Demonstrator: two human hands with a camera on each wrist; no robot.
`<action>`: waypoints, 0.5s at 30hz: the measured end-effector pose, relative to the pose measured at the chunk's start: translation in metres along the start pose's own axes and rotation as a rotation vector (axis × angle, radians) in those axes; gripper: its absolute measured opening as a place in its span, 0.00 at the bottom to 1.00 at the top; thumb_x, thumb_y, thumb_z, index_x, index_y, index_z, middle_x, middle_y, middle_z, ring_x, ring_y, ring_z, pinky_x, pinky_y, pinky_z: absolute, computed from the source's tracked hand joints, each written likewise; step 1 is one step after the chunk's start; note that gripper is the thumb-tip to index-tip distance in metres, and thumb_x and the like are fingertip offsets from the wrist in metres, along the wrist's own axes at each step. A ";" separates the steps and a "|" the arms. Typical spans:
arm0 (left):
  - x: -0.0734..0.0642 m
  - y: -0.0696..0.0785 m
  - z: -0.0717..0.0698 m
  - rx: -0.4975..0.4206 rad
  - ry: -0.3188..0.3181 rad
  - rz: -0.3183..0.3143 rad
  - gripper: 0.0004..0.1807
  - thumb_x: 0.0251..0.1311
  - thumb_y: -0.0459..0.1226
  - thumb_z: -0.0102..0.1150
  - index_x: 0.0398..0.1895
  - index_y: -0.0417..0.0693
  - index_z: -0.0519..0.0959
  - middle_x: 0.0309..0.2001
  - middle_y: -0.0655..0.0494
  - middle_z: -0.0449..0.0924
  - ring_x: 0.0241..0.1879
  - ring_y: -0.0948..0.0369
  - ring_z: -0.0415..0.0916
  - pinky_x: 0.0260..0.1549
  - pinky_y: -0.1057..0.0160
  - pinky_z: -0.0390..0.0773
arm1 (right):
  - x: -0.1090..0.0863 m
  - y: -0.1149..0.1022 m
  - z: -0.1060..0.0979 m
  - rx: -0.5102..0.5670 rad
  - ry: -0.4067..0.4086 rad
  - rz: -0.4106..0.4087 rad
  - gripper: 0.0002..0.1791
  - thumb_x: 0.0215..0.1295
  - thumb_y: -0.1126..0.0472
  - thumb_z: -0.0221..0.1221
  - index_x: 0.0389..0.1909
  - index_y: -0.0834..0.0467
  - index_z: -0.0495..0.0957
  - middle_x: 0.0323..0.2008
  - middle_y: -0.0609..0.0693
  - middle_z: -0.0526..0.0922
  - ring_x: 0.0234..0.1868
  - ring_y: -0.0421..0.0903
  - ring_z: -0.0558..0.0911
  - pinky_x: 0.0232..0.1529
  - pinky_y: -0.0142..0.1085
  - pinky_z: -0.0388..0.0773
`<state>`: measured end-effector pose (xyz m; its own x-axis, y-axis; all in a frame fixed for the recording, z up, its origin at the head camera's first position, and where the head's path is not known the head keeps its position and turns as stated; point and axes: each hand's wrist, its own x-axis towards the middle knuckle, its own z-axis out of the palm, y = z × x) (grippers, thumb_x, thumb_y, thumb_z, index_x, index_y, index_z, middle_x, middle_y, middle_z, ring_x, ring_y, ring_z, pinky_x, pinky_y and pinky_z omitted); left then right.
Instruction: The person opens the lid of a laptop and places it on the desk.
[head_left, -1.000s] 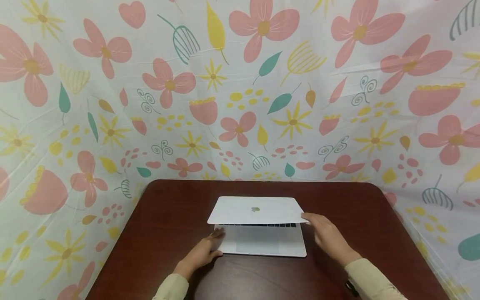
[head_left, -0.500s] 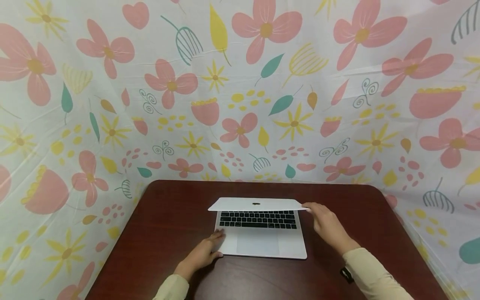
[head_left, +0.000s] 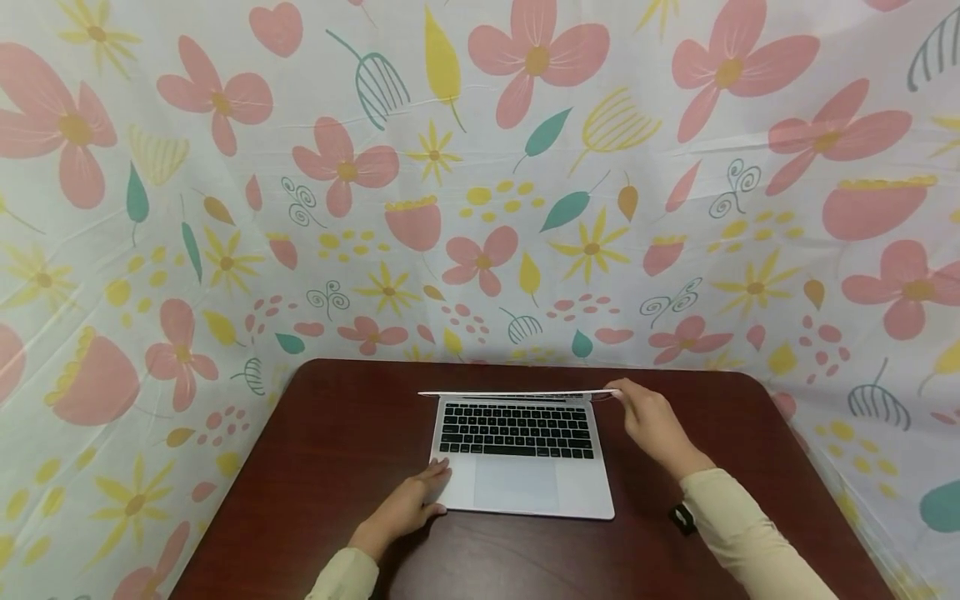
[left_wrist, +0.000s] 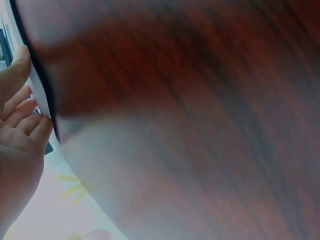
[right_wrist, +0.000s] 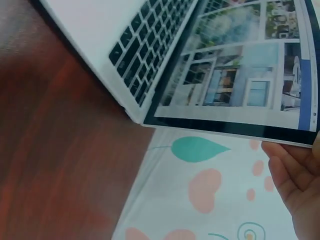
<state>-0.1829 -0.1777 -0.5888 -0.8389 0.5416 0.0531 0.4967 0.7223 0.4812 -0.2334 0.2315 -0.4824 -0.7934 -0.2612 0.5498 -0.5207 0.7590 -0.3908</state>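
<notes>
A silver laptop sits on the table, its lid raised until it shows nearly edge-on in the head view. Its black keyboard is exposed. Lit pictures fill the screen in the right wrist view. My left hand holds the base at its front left corner, fingers over the edge and thumb by the front side. In the left wrist view, the thumb and fingers of that hand meet the laptop's edge. With my right hand I grip the lid's upper right corner, fingertips partly hidden.
The dark reddish-brown table has rounded far corners. A white cloth printed with flowers and leaves hangs behind it and along both sides. A dark band-like object shows beneath the right sleeve.
My right hand has swung the laptop lid up and back, uncovering the keyboard. The left hand has stayed at the front left corner.
</notes>
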 end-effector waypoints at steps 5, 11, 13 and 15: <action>0.000 0.001 0.000 0.005 -0.001 -0.007 0.31 0.56 0.35 0.67 0.62 0.32 0.71 0.68 0.43 0.65 0.67 0.46 0.62 0.61 0.50 0.67 | 0.012 0.003 -0.003 0.005 -0.039 0.038 0.08 0.70 0.70 0.51 0.42 0.67 0.78 0.36 0.60 0.84 0.33 0.54 0.83 0.35 0.50 0.80; 0.000 0.001 0.000 0.004 0.002 0.005 0.31 0.56 0.35 0.67 0.62 0.32 0.71 0.67 0.42 0.65 0.67 0.45 0.62 0.61 0.50 0.67 | 0.029 0.009 -0.007 0.011 -0.091 0.084 0.09 0.71 0.69 0.51 0.43 0.69 0.78 0.31 0.62 0.83 0.25 0.52 0.79 0.31 0.48 0.78; 0.000 0.000 0.000 0.003 0.003 0.011 0.31 0.56 0.35 0.67 0.62 0.31 0.71 0.67 0.42 0.65 0.67 0.45 0.62 0.61 0.50 0.66 | 0.035 0.010 -0.008 0.015 -0.105 0.086 0.09 0.71 0.69 0.50 0.42 0.69 0.77 0.28 0.62 0.83 0.22 0.48 0.75 0.29 0.47 0.76; 0.000 -0.001 0.000 0.002 0.007 0.017 0.31 0.56 0.35 0.67 0.62 0.31 0.71 0.67 0.41 0.65 0.67 0.45 0.61 0.61 0.50 0.66 | 0.040 0.011 -0.009 0.020 -0.115 0.095 0.10 0.72 0.69 0.49 0.43 0.70 0.77 0.29 0.63 0.83 0.22 0.47 0.75 0.29 0.48 0.76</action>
<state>-0.1833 -0.1781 -0.5888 -0.8318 0.5510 0.0673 0.5115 0.7136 0.4787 -0.2685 0.2348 -0.4584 -0.8697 -0.2559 0.4221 -0.4466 0.7721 -0.4522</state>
